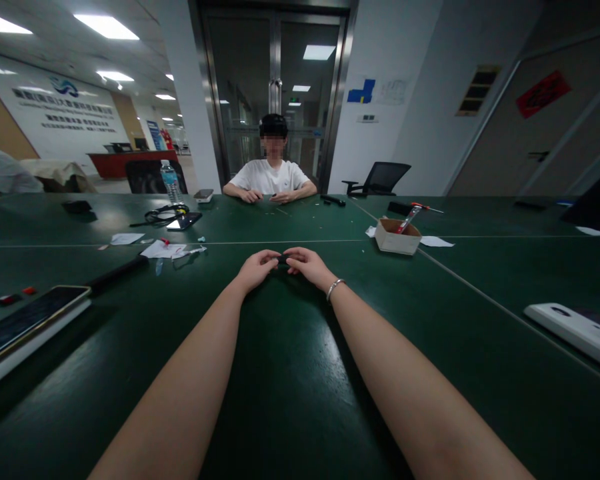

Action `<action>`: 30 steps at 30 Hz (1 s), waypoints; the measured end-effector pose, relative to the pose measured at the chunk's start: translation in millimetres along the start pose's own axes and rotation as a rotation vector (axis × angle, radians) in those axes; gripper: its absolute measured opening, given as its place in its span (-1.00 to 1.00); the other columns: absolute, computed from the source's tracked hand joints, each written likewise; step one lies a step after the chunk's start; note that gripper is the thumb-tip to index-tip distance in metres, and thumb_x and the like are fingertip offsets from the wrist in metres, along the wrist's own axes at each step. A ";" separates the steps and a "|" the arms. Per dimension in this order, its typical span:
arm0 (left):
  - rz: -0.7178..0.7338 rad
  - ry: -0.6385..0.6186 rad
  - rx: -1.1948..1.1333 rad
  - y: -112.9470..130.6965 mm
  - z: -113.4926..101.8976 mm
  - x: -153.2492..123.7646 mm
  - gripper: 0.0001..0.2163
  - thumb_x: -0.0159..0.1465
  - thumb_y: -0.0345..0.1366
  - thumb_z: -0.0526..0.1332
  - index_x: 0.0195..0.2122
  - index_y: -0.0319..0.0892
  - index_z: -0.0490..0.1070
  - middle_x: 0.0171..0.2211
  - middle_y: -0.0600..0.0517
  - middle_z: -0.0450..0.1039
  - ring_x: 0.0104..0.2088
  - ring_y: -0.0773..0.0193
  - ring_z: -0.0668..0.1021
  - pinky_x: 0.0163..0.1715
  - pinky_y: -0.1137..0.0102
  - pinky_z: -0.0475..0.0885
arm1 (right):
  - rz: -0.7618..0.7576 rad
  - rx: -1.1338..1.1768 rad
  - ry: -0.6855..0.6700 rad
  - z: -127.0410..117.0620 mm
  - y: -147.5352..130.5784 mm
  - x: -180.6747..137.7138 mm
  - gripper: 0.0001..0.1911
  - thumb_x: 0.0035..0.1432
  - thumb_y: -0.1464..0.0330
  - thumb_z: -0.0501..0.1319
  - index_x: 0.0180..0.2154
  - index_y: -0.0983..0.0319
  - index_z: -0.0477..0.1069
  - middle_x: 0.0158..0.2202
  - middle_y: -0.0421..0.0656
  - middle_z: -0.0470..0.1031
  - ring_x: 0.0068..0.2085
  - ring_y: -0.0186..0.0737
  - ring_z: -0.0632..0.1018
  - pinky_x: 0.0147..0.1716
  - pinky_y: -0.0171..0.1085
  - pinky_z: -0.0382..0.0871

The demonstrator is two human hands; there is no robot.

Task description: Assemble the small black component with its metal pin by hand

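Observation:
Both my forearms stretch out over the dark green table. My left hand and my right hand meet at the table's middle, fingertips pinched together on a small dark object that I cannot make out. A thin silver bracelet circles my right wrist. Both hands rest on or just above the tabletop.
A small cardboard box with a red-handled tool stands to the right. A phone on a white slab lies at left, a white device at right. Papers, a water bottle and a person in white sit beyond.

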State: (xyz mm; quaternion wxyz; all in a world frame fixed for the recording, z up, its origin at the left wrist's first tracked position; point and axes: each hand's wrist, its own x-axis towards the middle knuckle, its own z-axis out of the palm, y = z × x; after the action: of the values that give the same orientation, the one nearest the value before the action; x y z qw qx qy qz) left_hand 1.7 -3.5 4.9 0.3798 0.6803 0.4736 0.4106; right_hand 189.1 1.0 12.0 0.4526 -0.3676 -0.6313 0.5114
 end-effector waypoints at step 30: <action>-0.008 0.003 -0.014 -1.1 -0.3 1.8 -0.66 0.18 -0.12 0.15 -0.11 -0.19 0.50 -0.41 0.01 0.48 -0.41 0.31 0.45 -0.39 0.41 0.30 | 0.017 -0.015 -0.024 0.7 -1.3 0.0 -0.78 0.06 0.52 0.28 -0.19 0.27 0.46 -0.44 -0.21 0.52 -0.50 -0.42 0.49 -0.47 -0.41 0.39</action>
State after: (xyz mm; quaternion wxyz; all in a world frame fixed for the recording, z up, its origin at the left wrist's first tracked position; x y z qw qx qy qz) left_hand 1.4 -1.4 4.3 0.3858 0.6750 0.4740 0.4134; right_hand 188.4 0.5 13.2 0.4380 -0.3701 -0.6372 0.5149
